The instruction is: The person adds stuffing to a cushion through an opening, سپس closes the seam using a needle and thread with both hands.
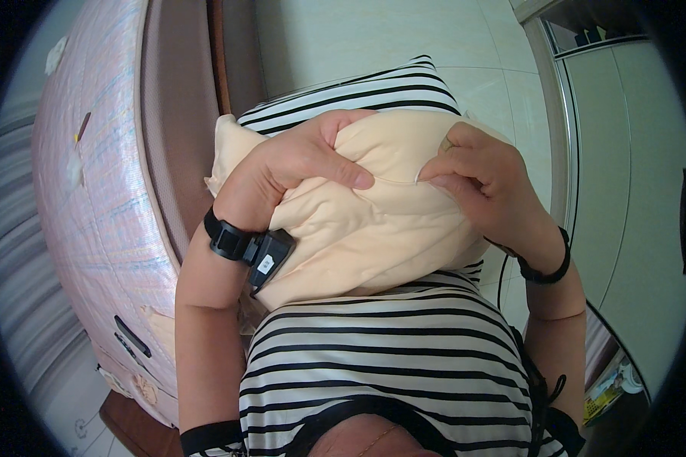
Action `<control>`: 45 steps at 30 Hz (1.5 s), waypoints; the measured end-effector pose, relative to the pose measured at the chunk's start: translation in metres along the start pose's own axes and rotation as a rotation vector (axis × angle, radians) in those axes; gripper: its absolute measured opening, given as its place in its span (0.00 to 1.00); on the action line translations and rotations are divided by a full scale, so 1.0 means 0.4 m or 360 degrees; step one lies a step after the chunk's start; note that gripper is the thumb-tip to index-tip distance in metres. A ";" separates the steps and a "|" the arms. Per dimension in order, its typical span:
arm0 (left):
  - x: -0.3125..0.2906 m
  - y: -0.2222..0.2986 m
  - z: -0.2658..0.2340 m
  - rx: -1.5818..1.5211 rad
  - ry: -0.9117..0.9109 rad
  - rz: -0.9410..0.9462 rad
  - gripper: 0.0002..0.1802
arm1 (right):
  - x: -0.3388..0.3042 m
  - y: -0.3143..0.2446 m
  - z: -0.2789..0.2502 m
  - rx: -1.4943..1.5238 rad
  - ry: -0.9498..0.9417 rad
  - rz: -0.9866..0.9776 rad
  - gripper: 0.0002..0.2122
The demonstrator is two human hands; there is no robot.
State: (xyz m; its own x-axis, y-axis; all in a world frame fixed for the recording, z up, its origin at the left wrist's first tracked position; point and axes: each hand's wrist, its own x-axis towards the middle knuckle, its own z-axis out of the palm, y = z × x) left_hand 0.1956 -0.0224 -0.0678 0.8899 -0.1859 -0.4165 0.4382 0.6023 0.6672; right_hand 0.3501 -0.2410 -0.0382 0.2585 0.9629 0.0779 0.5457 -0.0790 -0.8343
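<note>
A soft, cream-coloured cushion lies across my lap, its fabric wrinkled and bunched. My left hand grips its far edge, thumb on top and most of the fingers out of sight under the cloth. On the other side, my right hand is closed in a pinch at the fabric's surface. A thin white needle-like sliver shows at its fingertips; whether it is a needle or thread is too small to tell. A fine crease runs across the cloth between the two hands.
To the left stands a bed with a shiny pinkish cover, several small items on it. A pale tiled floor stretches ahead. Sliding cabinet doors line the right side. A black device is strapped to my left wrist.
</note>
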 end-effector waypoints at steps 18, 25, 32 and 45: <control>0.006 -0.007 -0.008 0.0003 -0.0005 -0.0012 0.37 | 0.005 0.004 0.000 0.0187 -0.0053 0.0068 0.04; 0.006 -0.005 -0.007 -0.0025 -0.0037 -0.0017 0.37 | 0.004 -0.006 0.000 0.0177 -0.0069 0.0143 0.04; 0.009 -0.006 -0.007 -0.0002 -0.0066 0.0024 0.38 | 0.000 -0.015 -0.020 -0.0004 -0.0022 0.0139 0.03; 0.012 -0.008 -0.013 -0.0028 -0.0094 0.0006 0.39 | -0.007 -0.016 -0.022 -0.0140 0.0032 0.0125 0.04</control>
State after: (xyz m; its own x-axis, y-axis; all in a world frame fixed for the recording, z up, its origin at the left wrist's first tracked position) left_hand 0.1978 -0.0212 -0.0752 0.8978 -0.2287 -0.3765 0.4328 0.6167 0.6575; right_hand 0.3528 -0.2453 -0.0282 0.3187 0.9475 0.0260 0.5909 -0.1772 -0.7870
